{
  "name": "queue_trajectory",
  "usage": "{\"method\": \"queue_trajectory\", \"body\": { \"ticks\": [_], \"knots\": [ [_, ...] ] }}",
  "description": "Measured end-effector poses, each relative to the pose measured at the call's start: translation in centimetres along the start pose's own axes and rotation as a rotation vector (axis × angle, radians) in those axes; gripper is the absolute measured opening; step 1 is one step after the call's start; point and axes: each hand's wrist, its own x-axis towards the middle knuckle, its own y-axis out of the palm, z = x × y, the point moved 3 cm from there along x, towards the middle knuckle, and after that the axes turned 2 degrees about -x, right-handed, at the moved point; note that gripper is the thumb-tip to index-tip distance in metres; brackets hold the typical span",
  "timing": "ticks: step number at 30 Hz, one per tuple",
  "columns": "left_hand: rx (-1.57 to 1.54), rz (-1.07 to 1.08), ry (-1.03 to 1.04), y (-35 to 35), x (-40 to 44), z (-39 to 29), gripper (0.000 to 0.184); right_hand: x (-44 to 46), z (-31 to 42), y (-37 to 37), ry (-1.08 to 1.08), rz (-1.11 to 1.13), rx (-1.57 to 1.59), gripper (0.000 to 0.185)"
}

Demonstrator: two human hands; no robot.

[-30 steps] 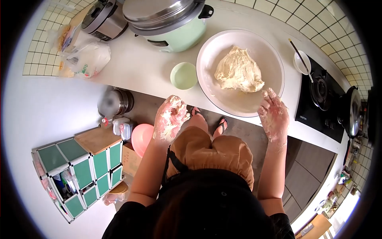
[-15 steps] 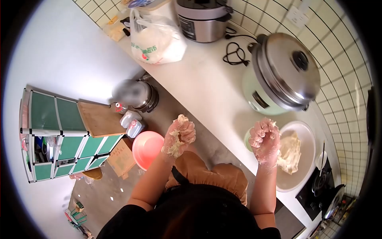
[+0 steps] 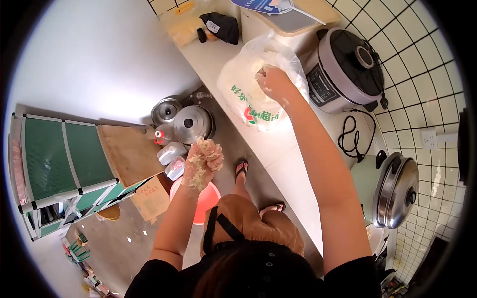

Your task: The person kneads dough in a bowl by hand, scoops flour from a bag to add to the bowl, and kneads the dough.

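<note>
A white plastic bag (image 3: 256, 102) with green and red print stands on the counter, its top open and pale powder showing inside. My right hand (image 3: 272, 84) reaches into the mouth of this bag; its fingertips are partly hidden there. Sticky dough coats my left hand (image 3: 202, 164), which is raised over the floor, left of the counter, with its fingers curled. Whether more than stuck dough lies in that palm is hard to tell. Part of the large bowl (image 3: 376, 237) shows at the lower right, mostly hidden.
Behind the bag stand a pressure cooker (image 3: 343, 69) and a lidded box (image 3: 293, 22). A black cord (image 3: 352, 141) and a green steamer pot (image 3: 397, 191) are farther right. Metal pots (image 3: 193, 124), a pink basin (image 3: 206, 201) and a green cabinet (image 3: 47, 154) stand left of the counter.
The view has swung left along the counter, away from the dough bowl. My right hand has moved from beside the bowl into the bag; my left hand stays raised and curled.
</note>
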Motion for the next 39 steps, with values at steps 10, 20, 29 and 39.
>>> {"method": "queue_trajectory", "body": {
  "ticks": [10, 20, 29, 39],
  "knots": [
    [-0.241, -0.037, -0.113, -1.8, 1.5, -0.4, 0.046, 4.3, -6.1, 11.3, 0.276, 0.580, -0.371, 0.017],
    [-0.168, 0.005, -0.133, -2.8, 3.2, -2.3, 0.046, 1.6, -7.3, 6.6, 0.717, 0.325, 0.415, 0.020],
    [-0.122, 0.126, -0.180, -0.5, 4.1, -0.7, 0.046, 0.4, -3.9, 3.7, 1.001, 0.228, 1.018, 0.026],
    [-0.247, 0.072, -0.202, 0.3, 3.7, 1.5, 0.036, -2.3, 1.1, 1.2, 1.014, 0.401, 1.902, 0.019]
  ]
}}
